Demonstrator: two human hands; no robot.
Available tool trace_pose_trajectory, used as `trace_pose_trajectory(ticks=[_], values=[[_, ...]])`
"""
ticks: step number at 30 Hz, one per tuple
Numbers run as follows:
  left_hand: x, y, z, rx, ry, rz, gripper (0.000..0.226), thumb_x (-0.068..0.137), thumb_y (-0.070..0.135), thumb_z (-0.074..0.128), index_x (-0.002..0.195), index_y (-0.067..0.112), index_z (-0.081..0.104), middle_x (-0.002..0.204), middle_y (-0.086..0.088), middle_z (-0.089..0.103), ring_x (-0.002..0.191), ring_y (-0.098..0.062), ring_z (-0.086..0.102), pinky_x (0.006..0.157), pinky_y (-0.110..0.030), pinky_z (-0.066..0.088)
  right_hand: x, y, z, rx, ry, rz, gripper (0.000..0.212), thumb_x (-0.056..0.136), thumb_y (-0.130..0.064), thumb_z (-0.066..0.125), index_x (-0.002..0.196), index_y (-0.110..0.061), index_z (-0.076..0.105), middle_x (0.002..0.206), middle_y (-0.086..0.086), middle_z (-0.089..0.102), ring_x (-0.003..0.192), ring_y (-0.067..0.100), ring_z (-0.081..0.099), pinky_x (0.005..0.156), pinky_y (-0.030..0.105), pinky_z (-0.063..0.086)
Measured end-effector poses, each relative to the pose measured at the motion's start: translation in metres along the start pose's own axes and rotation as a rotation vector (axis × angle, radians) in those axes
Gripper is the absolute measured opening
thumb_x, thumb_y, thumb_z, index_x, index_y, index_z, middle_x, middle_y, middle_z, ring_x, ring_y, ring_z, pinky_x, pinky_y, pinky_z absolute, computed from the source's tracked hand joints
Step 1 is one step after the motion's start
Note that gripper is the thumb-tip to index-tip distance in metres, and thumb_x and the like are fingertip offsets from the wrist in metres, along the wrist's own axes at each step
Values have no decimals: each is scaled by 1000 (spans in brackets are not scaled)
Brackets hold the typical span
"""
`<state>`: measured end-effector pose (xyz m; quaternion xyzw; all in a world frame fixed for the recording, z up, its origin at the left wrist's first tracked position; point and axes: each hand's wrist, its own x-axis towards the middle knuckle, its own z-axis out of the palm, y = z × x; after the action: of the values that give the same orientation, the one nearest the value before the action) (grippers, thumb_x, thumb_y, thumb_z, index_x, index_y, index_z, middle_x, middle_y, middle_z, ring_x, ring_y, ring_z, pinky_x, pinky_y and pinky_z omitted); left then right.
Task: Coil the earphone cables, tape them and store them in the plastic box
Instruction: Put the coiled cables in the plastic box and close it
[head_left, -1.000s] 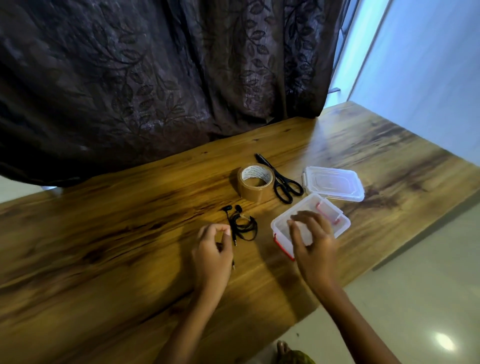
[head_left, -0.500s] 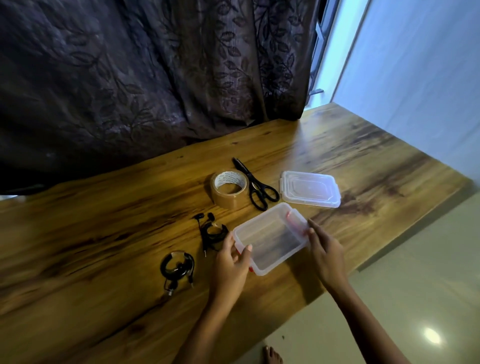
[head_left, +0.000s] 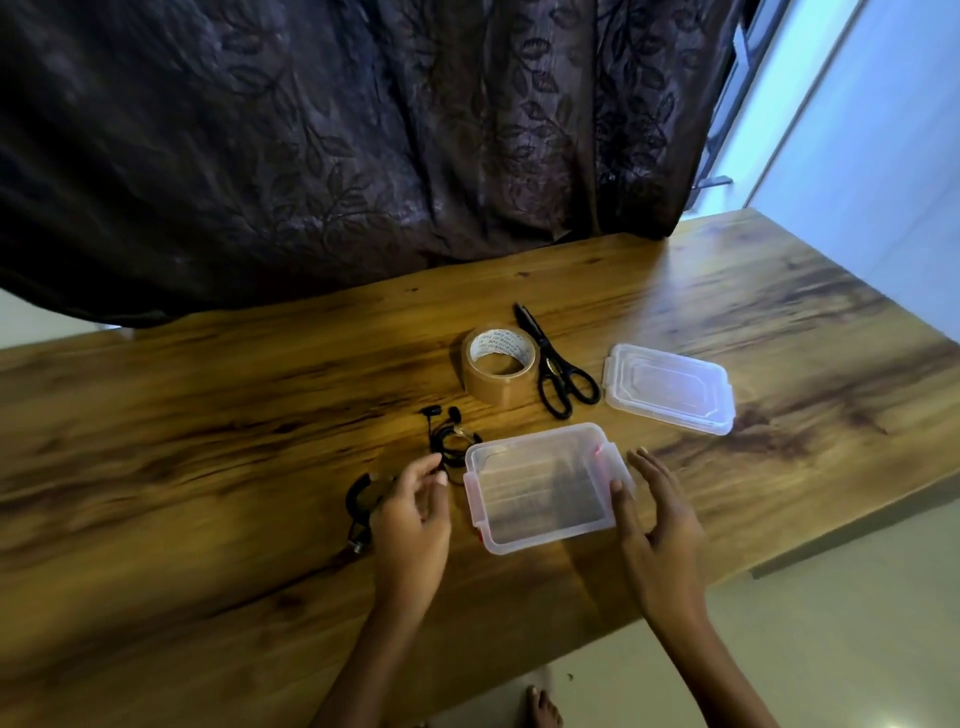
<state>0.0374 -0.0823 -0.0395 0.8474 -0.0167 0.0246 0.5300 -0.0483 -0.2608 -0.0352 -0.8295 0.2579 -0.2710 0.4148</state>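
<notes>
Sitting between both hands, plastic box (head_left: 545, 488), right hand (head_left: 657, 525) touching it

The open plastic box (head_left: 545, 488) is flanked closely by the left hand (head_left: 413, 512) and right hand (head_left: 657, 512), its far side crowded by earphones (head_left: 451, 441), tape roll (head_left: 497, 364), scissors (head_left: 553, 366) and lid (head_left: 670, 387), while bare table (head_left: 182, 441) is left clear leftward.

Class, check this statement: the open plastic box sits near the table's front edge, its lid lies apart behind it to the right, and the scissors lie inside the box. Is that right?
Not quite. In the head view the plastic box is empty; the scissors lie on the table between the tape roll and the lid. The rest stands.
</notes>
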Motion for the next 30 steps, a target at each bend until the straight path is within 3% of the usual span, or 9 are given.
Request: trace_pose_trajectory(ticks=[3,5,8,10,13,20,22,25,30], values=[[9,-10,-17,63,137,-12,24,92,12,51,114,12,59,98,-8,67,73,-19,62,57,-29,51,6,-17,11,-20,-73,-122,26,89,-14,58,114,-10,61,130,2,52,115,14,49,88,25,43],[18,-19,-31,112,189,-102,24,92,12,50,116,11,56,98,-12,65,62,-20,59,47,-29,47,7,-27,22,-19,-133,-170,21,89,-14,57,109,-13,62,126,-8,48,112,5,45,83,13,40],[29,-34,-47,321,159,-223,27,90,21,54,115,10,54,105,-11,63,80,-25,63,64,-40,54,6,-38,39,24,-188,-186,15,89,-11,57,102,-15,63,119,-13,47,108,-2,42,84,17,45],[30,-39,-50,382,120,-268,23,90,26,55,107,11,58,91,-5,64,69,-18,62,54,-29,49,3,-43,46,55,-237,-169,15,89,-10,56,101,-16,63,115,-13,49,106,0,44,86,28,48],[30,-42,-49,429,95,-292,19,89,30,57,96,12,61,72,2,61,53,-8,54,41,-20,34,-2,-47,52,49,-277,-199,16,88,-10,56,100,-17,63,107,-12,54,102,5,50,84,25,47],[27,-36,-48,387,104,-215,11,88,22,59,91,12,64,74,1,65,54,-9,56,42,-18,37,-8,-52,55,51,-338,-195,18,90,-13,53,106,-13,63,108,2,62,98,14,57,81,38,54],[27,-31,-50,312,84,-147,13,88,19,58,94,9,64,81,-4,68,57,-10,58,44,-17,39,-7,-55,55,69,-337,-231,17,90,-14,54,105,-16,63,105,-2,63,95,7,57,80,31,54],[26,-16,-55,217,64,-56,15,89,19,57,98,8,61,90,-3,68,61,-9,60,45,-14,42,-4,-61,56,79,-357,-297,16,89,-13,57,103,-17,65,100,-6,63,88,-8,55,74,7,45],[29,22,-60,102,14,50,10,86,18,62,96,15,62,89,6,63,69,1,58,48,-5,43,11,-78,61,162,-484,-292,33,87,-22,61,120,-19,60,112,-16,58,100,-5,56,81,5,45]])
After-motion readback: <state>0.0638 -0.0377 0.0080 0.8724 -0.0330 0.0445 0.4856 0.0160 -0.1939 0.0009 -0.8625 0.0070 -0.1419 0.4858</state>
